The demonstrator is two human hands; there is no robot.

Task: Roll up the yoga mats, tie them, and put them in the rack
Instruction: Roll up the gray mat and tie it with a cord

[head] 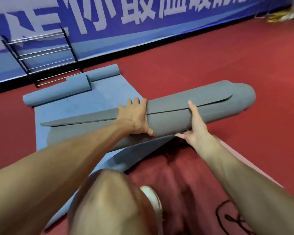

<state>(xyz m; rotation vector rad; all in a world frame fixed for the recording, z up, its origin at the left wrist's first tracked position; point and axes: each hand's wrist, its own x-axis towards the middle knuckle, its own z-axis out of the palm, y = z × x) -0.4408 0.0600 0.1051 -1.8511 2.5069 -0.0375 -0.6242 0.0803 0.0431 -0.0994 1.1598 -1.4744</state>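
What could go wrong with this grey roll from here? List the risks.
1. The grey mat is rolled askew: inner layers poke out at its right end, so it may telescope further.
2. Its outer edge lies loose and untied; the black cord lies apart at the lower right, so if the right hand leaves to fetch it, the left hand alone may not stop it unrolling.

looks like a sports hall, red court floor (227,65), big blue banner (143,22) along the wall, yoga mats (193,107), metal rack (46,55)
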